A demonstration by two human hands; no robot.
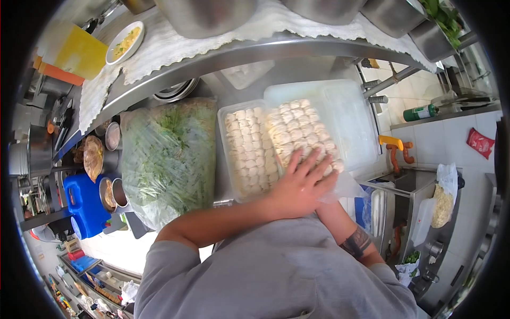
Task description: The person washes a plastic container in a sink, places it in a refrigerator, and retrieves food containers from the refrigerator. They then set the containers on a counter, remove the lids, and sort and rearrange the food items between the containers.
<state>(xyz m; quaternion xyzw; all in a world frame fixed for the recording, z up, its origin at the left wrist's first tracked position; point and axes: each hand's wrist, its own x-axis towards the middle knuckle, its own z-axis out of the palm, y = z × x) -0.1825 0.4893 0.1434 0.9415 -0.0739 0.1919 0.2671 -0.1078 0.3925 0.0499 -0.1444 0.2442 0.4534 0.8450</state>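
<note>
My left hand (pixel 304 183) lies with fingers spread on rows of pale dumplings (pixel 298 126), which look wrapped in clear plastic. My right forearm (pixel 342 226), tattooed, reaches in beneath the left wrist; the right hand's fingers are hidden there. The wrapped dumplings slant over the right edge of a clear plastic container (pixel 222 125), which holds more dumplings (pixel 248 143) in rows. A loose end of clear plastic (pixel 348 185) sticks out to the right of my left hand. Behind and to the right is a larger translucent container (pixel 348 114).
A big clear bag of chopped greens (pixel 170 154) stands left of the containers. Above the counter runs a metal shelf (pixel 276 49) with cloth and pots. A blue jug (pixel 85 204) and metal bowls (pixel 109 194) are farther left. At right is a metal-framed stand (pixel 406 186).
</note>
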